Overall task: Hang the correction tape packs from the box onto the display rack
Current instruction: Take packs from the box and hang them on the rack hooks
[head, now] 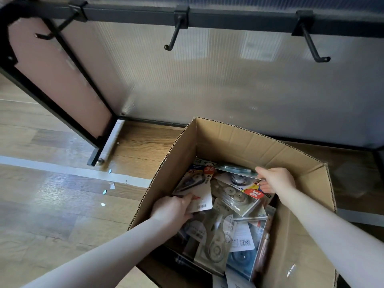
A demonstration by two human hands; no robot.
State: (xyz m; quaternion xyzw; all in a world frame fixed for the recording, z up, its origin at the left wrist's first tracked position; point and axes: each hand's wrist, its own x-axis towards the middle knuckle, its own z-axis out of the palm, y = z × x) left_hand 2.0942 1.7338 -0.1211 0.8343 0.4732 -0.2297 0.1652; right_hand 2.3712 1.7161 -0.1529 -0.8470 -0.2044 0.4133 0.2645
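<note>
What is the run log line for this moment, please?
left hand: grips pack | right hand: grips pack | both in box | hooks: bare

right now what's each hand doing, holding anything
Left hand: grips a white-backed pack in the box.
Right hand: grips a pack with a red 36 sticker.

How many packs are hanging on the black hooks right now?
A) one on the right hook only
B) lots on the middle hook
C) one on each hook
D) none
D: all three hooks, left, middle and right, are bare, and the packs still lie in the cardboard box, where the left hand and right hand each grip one.
</note>
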